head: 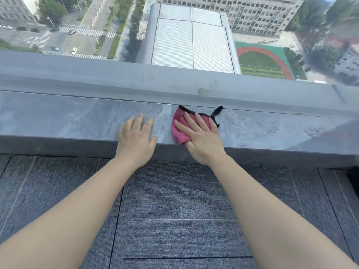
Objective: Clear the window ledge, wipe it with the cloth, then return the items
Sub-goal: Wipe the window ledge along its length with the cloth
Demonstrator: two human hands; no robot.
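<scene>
A grey stone window ledge (pixel 68 119) runs across the view below a large window. A pink cloth with a black edge (pixel 179 133) lies bunched on it near the middle. My right hand (pixel 200 136) presses flat on the cloth with straight fingers, its thumb at the ledge's front edge under the cloth's near side. My left hand (pixel 137 138) rests flat on the bare ledge just left of the cloth, fingers spread and touching the stone. No other items show on the ledge.
A grey metal window frame (pixel 116 78) borders the ledge at the back, with glass above it looking down on a city. Grey carpet tiles (pixel 174 220) cover the floor below the ledge. A faint stain (pixel 312 132) marks the ledge at the right.
</scene>
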